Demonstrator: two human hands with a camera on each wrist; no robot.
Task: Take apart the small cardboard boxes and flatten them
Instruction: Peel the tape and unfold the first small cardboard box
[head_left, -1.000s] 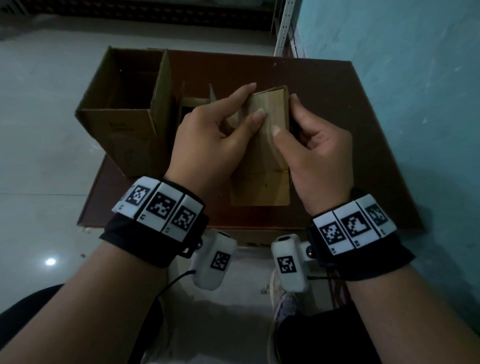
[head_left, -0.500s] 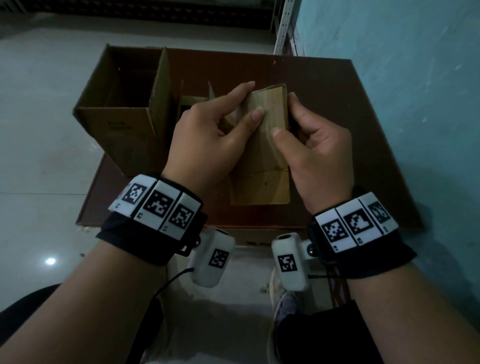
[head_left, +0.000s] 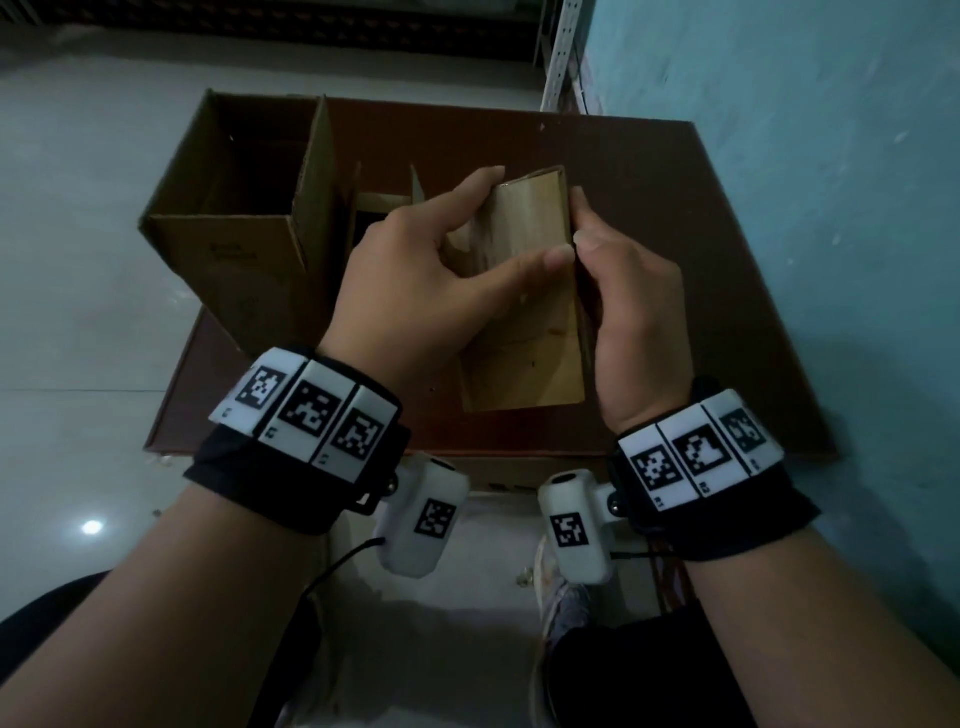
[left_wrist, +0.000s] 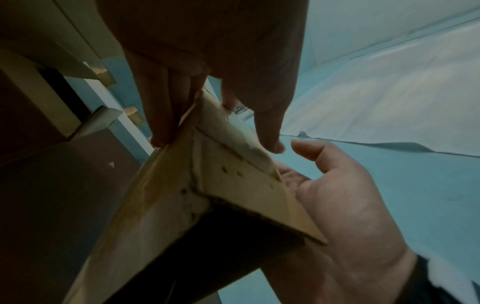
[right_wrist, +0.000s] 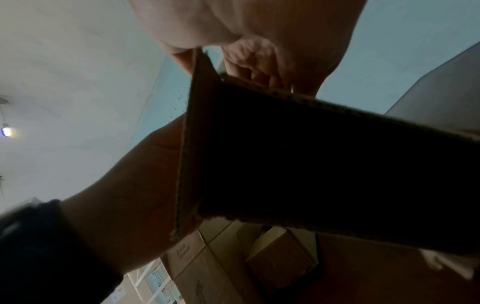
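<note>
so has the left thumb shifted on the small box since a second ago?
Yes. The left hand thumb slid right across the small box, toward its right edge.

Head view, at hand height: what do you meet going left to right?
Floor → large open cardboard box → left hand → small cardboard box held by both hands → right hand → brown table → blue wall.

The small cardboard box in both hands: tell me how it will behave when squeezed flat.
The small cardboard box is probably light: fingertips alone hold it above the table. Its open near end suggests it should fold along its creases. The corrugated edge suggests the panels stay fairly stiff.
</note>
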